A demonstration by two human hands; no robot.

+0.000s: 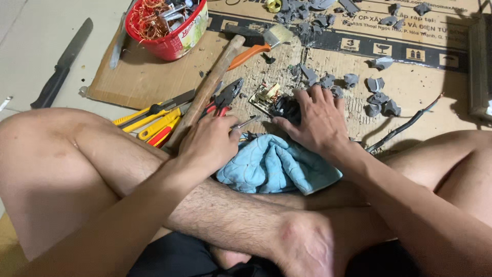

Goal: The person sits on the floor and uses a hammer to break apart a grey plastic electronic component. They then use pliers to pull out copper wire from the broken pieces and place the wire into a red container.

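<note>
Over cardboard (154, 82), left hand (207, 143) pinches a thin metal tool (245, 123); right hand's (315, 120) spread grip presses a dark part (286, 107).

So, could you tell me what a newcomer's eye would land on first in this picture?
Probably the two hands at the centre: the right hand presses on a dark electronic part on the cardboard sheet, while the left hand holds a thin metal tool beside it. A blue cloth lies just below them, a red tub of copper wire scrap sits top left, and grey broken fragments are scattered to the upper right.
</note>
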